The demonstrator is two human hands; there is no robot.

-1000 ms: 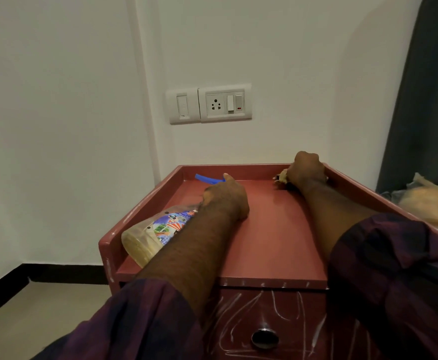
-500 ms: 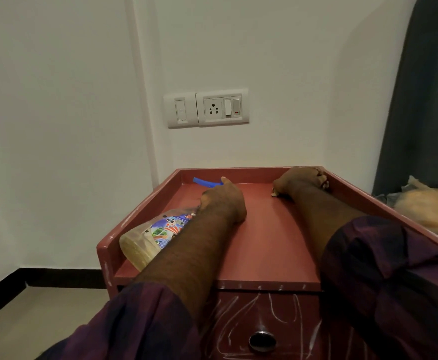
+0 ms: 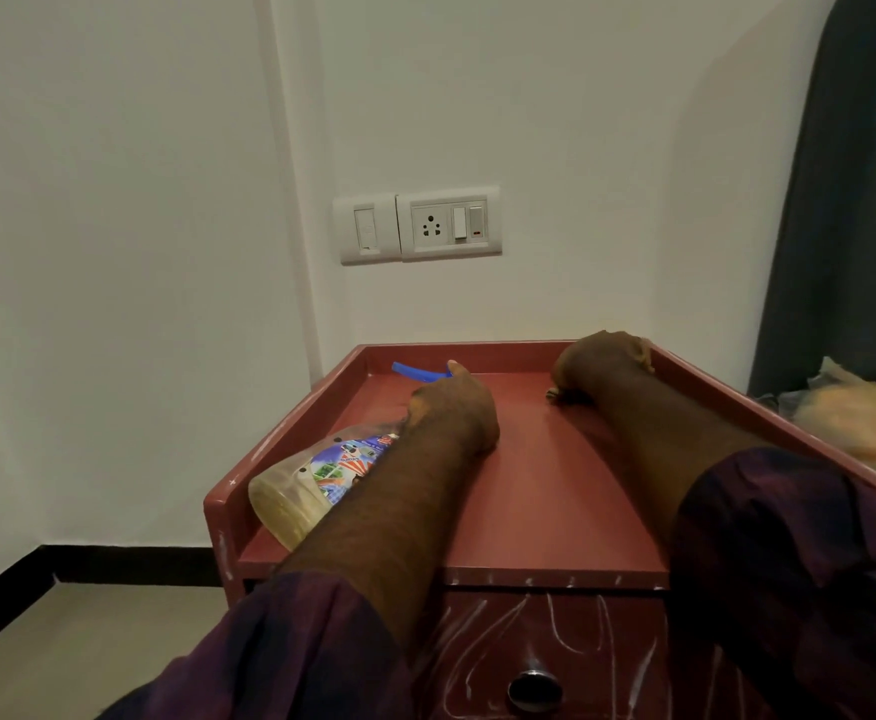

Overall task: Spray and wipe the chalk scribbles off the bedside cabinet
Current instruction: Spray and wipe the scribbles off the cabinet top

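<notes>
The red bedside cabinet (image 3: 539,491) has a raised rim round its top and white chalk scribbles (image 3: 571,623) on its drawer front. A clear spray bottle (image 3: 316,475) with yellowish liquid, a colourful label and a blue trigger lies on its side along the top's left part. My left hand (image 3: 454,407) grips its neck. At the back right corner my right hand (image 3: 597,363) clutches a small yellowish cloth (image 3: 642,353) against the top, by the right rim. Most of the cloth is hidden under the hand.
A white wall with a socket and switch plate (image 3: 420,228) stands right behind the cabinet. A dark curtain (image 3: 851,200) hangs at the right above a bed with orange bedding (image 3: 862,418). A round metal knob (image 3: 534,691) sits on the drawer. Tiled floor lies to the left.
My right hand with the cloth has shifted right along the back of the top, toward the right rim. The left hand stays on the bottle.
</notes>
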